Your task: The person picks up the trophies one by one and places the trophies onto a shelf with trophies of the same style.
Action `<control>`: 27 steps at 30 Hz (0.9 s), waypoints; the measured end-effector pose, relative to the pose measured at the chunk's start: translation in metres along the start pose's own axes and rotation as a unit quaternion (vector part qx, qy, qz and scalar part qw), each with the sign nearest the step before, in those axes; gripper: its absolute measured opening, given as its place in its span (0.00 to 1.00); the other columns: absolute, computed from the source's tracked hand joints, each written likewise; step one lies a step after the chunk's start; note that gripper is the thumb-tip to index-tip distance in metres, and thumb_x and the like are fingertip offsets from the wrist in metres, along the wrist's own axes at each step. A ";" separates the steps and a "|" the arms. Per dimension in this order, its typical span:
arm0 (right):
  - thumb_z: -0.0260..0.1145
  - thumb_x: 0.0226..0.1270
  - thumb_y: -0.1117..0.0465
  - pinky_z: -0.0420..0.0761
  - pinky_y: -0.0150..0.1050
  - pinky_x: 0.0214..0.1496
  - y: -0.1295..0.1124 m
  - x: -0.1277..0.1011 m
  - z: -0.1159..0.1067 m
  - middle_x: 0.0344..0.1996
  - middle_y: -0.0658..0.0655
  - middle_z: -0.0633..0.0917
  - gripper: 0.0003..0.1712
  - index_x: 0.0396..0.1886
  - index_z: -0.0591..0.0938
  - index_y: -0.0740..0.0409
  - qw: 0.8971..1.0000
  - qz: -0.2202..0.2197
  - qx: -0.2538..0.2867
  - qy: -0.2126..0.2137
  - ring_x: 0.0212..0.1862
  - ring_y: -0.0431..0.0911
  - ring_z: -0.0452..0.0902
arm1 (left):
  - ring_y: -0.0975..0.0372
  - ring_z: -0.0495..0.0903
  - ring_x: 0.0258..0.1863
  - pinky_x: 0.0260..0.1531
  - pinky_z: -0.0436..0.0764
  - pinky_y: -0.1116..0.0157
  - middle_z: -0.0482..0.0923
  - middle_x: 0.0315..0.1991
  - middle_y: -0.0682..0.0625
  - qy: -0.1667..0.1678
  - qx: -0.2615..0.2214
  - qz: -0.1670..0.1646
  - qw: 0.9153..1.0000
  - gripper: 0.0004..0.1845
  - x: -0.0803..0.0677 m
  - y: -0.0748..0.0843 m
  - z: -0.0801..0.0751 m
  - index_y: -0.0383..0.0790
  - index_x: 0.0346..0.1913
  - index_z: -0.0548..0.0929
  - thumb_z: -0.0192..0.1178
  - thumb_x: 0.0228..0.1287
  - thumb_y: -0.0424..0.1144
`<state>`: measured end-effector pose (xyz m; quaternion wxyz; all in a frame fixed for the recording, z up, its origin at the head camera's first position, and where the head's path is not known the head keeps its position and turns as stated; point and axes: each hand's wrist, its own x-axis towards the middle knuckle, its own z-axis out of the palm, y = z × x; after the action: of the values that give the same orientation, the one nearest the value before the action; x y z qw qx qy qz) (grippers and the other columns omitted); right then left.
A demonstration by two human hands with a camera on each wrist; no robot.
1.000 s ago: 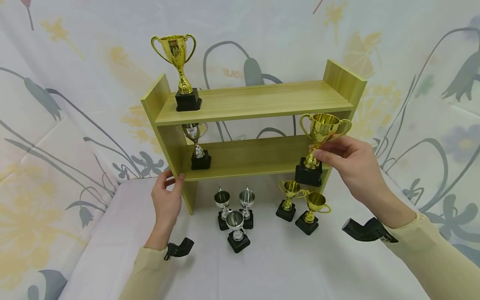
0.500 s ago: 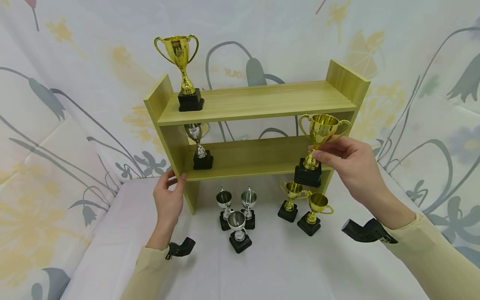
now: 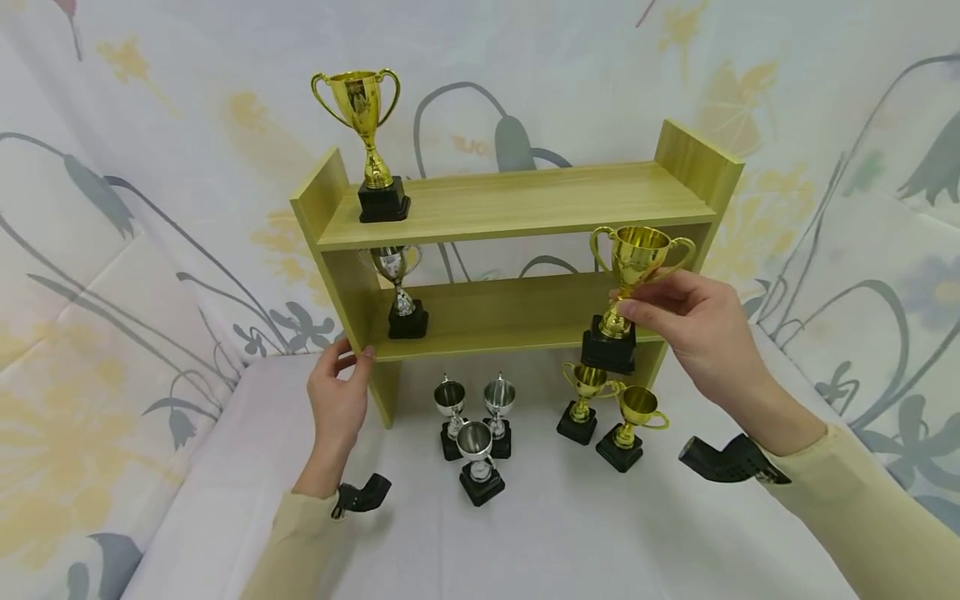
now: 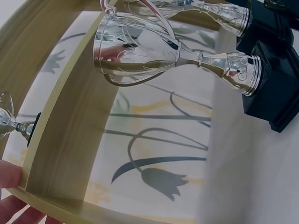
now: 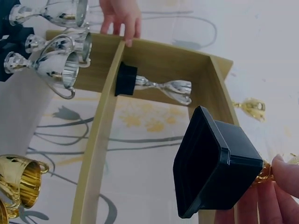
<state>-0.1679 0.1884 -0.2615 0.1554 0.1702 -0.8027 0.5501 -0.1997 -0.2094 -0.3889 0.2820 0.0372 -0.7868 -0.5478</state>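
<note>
My right hand (image 3: pixel 701 333) pinches a gold trophy cup (image 3: pixel 637 252) by its stem, in front of the right end of the wooden shelf unit (image 3: pixel 517 200). The cup is upright, off the shelf; its black square base (image 5: pixel 219 165) faces the right wrist camera. With thumb and fingers, my left hand (image 3: pixel 337 400) grips the unit's left side panel at the lower board. A silver trophy (image 3: pixel 401 292) stands at the left of that board. On the top board's left end is a larger-looking gold trophy (image 3: pixel 367 142).
On the white-covered table, several silver trophies (image 3: pixel 476 454) cluster before the unit's left half. Two small gold trophies, one nearer the front (image 3: pixel 630 421) and one behind it (image 3: pixel 581 404), stand below the held cup. A flower-patterned cloth (image 3: pixel 570 75) hangs behind.
The held gold trophy and my right hand have shifted slightly left. My left hand keeps its grip on the shelf unit. The whole head view has drifted a little.
</note>
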 end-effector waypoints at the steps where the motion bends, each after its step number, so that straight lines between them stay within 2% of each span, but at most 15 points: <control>1: 0.70 0.65 0.65 0.81 0.28 0.43 -0.001 0.001 0.001 0.38 0.46 0.88 0.12 0.47 0.84 0.64 1.000 -0.001 0.001 -0.003 0.41 0.40 0.84 | 0.54 0.75 0.51 0.37 0.76 0.76 0.79 0.55 0.45 0.000 0.000 -0.002 1.000 0.19 0.000 0.000 0.000 0.37 0.60 0.80 0.60 0.71 0.41; 9: 0.70 0.65 0.65 0.81 0.30 0.45 -0.011 0.007 0.008 0.40 0.48 0.87 0.14 0.49 0.83 0.65 1.000 -0.009 0.017 -0.018 0.42 0.42 0.84 | 0.54 0.74 0.53 0.38 0.76 0.76 0.78 0.56 0.45 -0.008 0.004 -0.005 1.000 0.20 -0.002 -0.001 -0.001 0.37 0.61 0.79 0.60 0.72 0.43; 18: 0.71 0.64 0.68 0.81 0.31 0.47 -0.020 0.017 0.017 0.41 0.50 0.89 0.14 0.49 0.84 0.63 0.997 -0.026 0.067 -0.034 0.44 0.43 0.85 | 0.54 0.75 0.52 0.37 0.76 0.76 0.78 0.56 0.45 -0.001 0.003 -0.006 1.000 0.20 -0.001 -0.002 0.000 0.37 0.61 0.79 0.59 0.72 0.43; 27: 0.71 0.65 0.66 0.81 0.32 0.48 -0.022 0.021 0.022 0.40 0.50 0.88 0.14 0.49 0.84 0.65 0.997 -0.021 0.057 -0.038 0.43 0.43 0.85 | 0.54 0.76 0.50 0.37 0.76 0.76 0.78 0.55 0.43 -0.001 -0.008 0.003 1.000 0.18 0.000 -0.001 0.001 0.35 0.59 0.79 0.59 0.71 0.40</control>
<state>-0.1783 0.1578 -0.2417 0.1268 0.2164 -0.7715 0.5847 -0.2004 -0.2088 -0.3901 0.2828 0.0318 -0.7827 -0.5536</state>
